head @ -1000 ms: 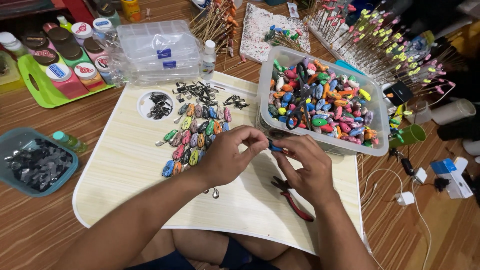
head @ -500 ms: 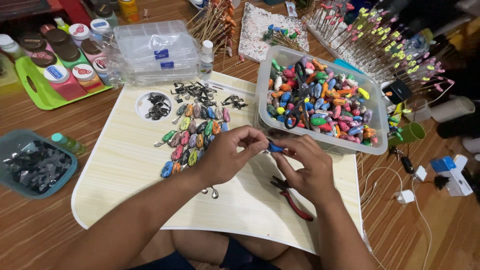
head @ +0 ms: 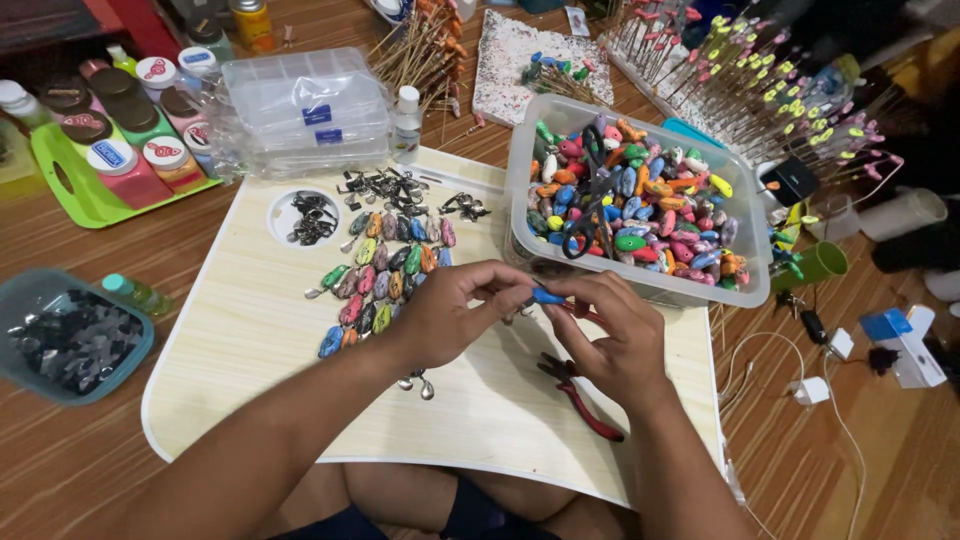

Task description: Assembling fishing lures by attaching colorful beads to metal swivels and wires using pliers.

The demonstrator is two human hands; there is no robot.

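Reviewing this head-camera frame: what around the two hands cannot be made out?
- Blue piece, head view: mostly covered by the fingertips of the left hand and right hand; its shape is unclear.
- Red-handled pliers, head view: the jaws lie under the right hand.
- Small metal parts on the board: too small and blurred to identify.
- Teal tub: cut off by the left edge; its dark contents are indistinct.

Both bare forearms reach forward from the lower edge of the view and converge at the middle. The left hand (head: pixel 445 315) is curled, knuckles up, with thumb and fingers (head: pixel 500 285) pinched together. The right hand (head: pixel 615 335) faces it, fingertips pinched and touching the left hand's fingertips.
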